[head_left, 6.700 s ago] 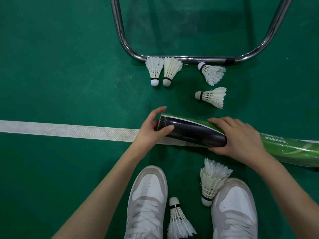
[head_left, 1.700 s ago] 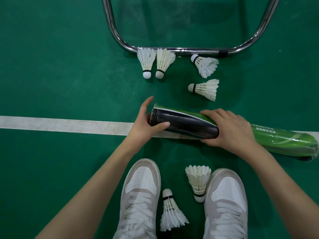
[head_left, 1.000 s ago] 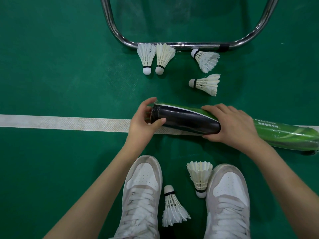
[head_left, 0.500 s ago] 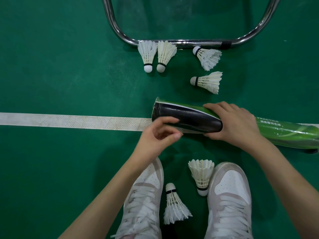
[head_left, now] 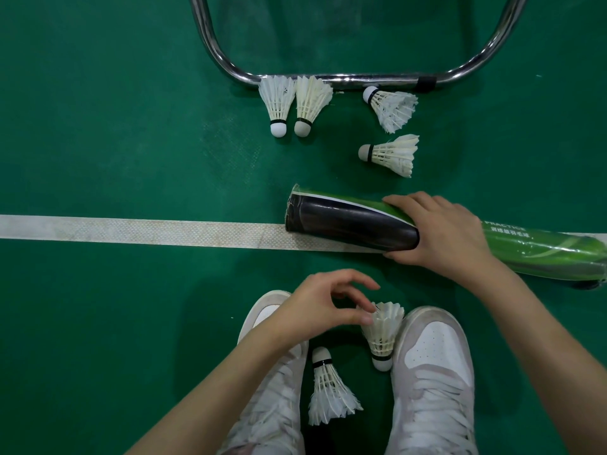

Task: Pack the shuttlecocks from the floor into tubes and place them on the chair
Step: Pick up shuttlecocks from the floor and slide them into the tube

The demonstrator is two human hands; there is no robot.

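A green and black shuttlecock tube (head_left: 348,221) lies on the green floor across the white court line, its open end to the left. My right hand (head_left: 440,231) grips it near the middle. My left hand (head_left: 323,307) hovers low between my shoes, fingers spread, with its fingertips touching the feathers of a white shuttlecock (head_left: 382,333) that stands against my right shoe. Another shuttlecock (head_left: 328,389) lies between my shoes. Several more shuttlecocks lie beyond the tube: two side by side (head_left: 277,105) (head_left: 310,103) and two to the right (head_left: 392,106) (head_left: 391,154).
The chrome chair frame (head_left: 345,78) curves over the floor at the top, touching the far shuttlecocks. The white court line (head_left: 141,229) runs left to right. My two white shoes (head_left: 433,372) (head_left: 272,402) stand at the bottom edge.
My left hand has left the tube's open end and dropped down toward me to the shuttlecock by my right shoe. The right hand still holds the tube.
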